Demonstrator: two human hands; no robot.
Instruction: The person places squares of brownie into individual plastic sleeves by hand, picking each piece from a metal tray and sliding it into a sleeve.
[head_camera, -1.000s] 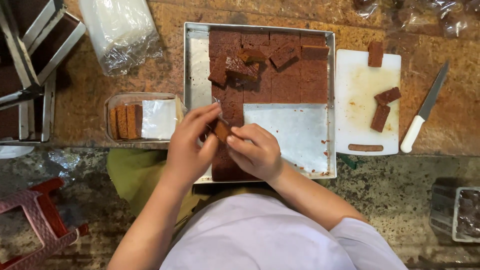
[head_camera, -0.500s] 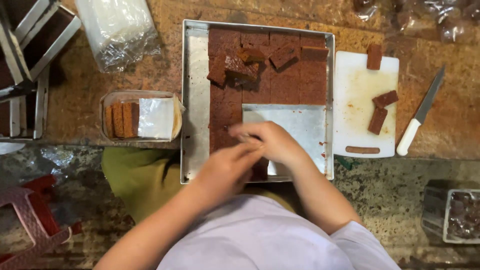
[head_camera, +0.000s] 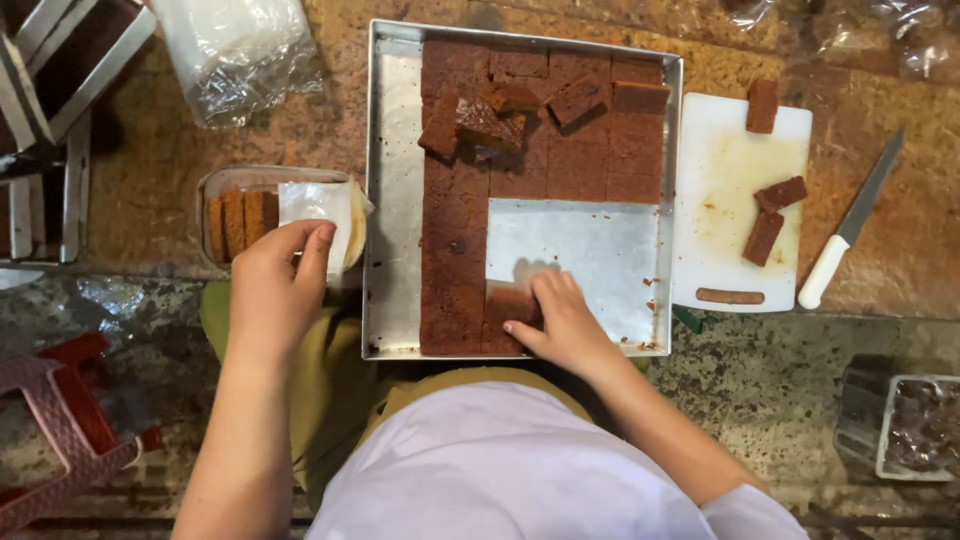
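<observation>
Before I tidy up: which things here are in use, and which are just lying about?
In use:
left hand at the small tub
right hand on a cake piece
baking tray

Lying about:
knife
cutting board
plastic bag
red stool

Metal, plastic, stone and crumb

Dull brushed metal tray (head_camera: 395, 200), matt porous brown cake slab (head_camera: 455, 270), smooth white plastic cutting board (head_camera: 720, 200) smeared with stains, clear glossy plastic tub (head_camera: 225, 180), crinkled shiny plastic bag (head_camera: 235, 55), rough mottled stone bench (head_camera: 150, 170).
</observation>
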